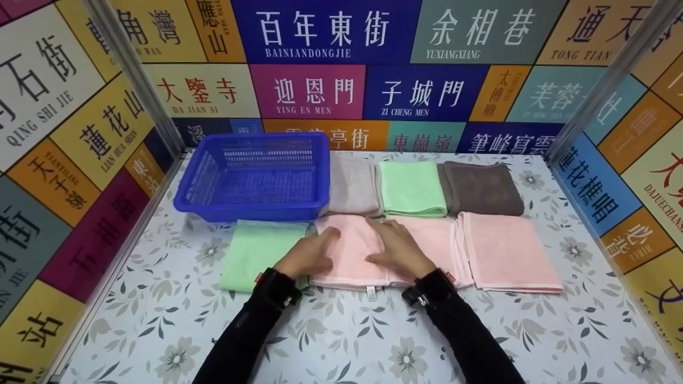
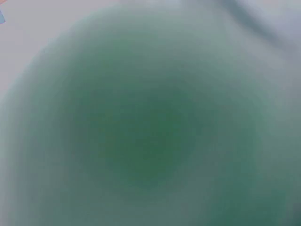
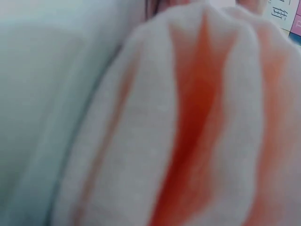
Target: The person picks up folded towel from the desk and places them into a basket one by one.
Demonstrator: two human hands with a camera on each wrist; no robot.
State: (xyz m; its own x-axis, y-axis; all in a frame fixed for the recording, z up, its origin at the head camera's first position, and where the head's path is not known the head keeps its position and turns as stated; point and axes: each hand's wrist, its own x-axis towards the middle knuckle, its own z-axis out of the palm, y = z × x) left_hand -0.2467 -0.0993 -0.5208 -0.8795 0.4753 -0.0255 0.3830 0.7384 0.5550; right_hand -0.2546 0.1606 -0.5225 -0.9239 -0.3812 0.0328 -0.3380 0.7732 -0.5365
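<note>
My left hand rests at the left side of a folded pink towel, with thumb and fingers touching its edge. At the same towel's right side, my right hand lies with its fingers spread over the cloth. Left of it is a folded green towel, partly under my left hand. To the right, a second pink towel is partly covered by my right hand. In the left wrist view there is only blurred green cloth. Close pink cloth folds fill the right wrist view.
A blue plastic basket stands at the back left. Beside it lie a folded grey towel, a light green towel and a dark brown towel. Another pink towel is at front right. Printed panels wall the flowered table.
</note>
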